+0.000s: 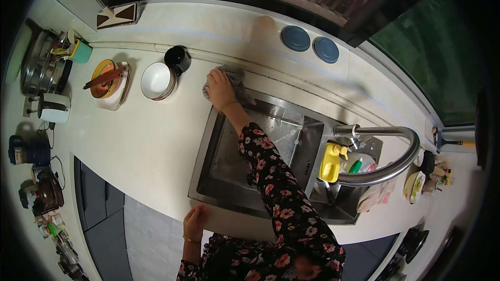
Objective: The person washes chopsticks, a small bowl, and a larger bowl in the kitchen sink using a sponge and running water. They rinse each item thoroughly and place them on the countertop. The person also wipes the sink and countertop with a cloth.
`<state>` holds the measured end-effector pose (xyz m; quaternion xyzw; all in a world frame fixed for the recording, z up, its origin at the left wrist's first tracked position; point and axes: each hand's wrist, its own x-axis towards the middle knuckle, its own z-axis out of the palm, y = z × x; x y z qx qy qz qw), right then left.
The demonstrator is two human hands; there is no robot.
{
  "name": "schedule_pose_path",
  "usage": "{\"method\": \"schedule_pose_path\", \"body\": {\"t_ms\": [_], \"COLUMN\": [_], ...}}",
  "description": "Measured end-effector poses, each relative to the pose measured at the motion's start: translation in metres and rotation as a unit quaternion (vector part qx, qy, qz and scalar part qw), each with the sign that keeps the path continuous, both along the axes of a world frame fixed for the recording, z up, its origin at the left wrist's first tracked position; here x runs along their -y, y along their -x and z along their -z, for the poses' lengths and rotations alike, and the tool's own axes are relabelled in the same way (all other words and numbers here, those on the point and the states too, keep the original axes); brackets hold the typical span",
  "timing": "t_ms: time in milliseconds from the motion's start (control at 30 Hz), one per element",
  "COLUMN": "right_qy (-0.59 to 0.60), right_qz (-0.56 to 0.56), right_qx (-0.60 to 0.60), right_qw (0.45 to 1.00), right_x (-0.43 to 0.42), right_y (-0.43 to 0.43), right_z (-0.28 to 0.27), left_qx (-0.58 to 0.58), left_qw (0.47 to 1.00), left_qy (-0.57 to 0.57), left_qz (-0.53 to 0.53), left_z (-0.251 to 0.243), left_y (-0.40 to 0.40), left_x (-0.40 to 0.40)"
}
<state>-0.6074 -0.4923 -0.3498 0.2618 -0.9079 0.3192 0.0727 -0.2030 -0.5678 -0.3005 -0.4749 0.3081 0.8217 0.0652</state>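
My right hand reaches across the stainless steel sink and presses on a grey cloth at the sink's back left corner. The cloth lies partly under my fingers and partly behind them, on the pale countertop. My left hand is at the counter's front edge, below the sink's front left corner, with its fingers loosely curled; whether anything is inside them is not visible. Left of the cloth stand a black mug and a stack of white bowls.
Reddish chopsticks rest on an orange-rimmed bowl above stacked plates. A curved metal faucet arches over the sink's right part, beside a yellow pump bottle. An electric kettle stands left. Two blue round lids lie on the back ledge.
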Motion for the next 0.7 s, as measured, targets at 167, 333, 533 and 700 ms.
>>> {"method": "schedule_pose_path", "body": {"t_ms": [167,333,533,700], "right_qy": [-0.143,-0.212,-0.302,-0.348], "right_qz": [-0.008,0.104,0.341,0.382], "right_qx": [-0.073,-0.023,0.051,0.068], "right_qw": [0.987,0.971,0.889,0.853], "right_x": [-0.082,-0.191,-0.285,-0.28], "right_y": [-0.011,-0.04,-0.107,-0.179], "right_z": [-0.003,-0.009,0.007,0.03], "left_qx": [-0.011,-0.055,-0.068,-0.062], "left_qw": [1.0,0.998,0.996,0.994], "left_qy": [-0.01,-0.032,-0.029,-0.025], "left_qz": [-0.004,0.016,0.05,0.085], "left_z": [0.003,0.005,-0.005,-0.007], "left_y": [-0.012,-0.008,-0.028,-0.059], "left_x": [0.006,0.01,0.017,0.026]}}
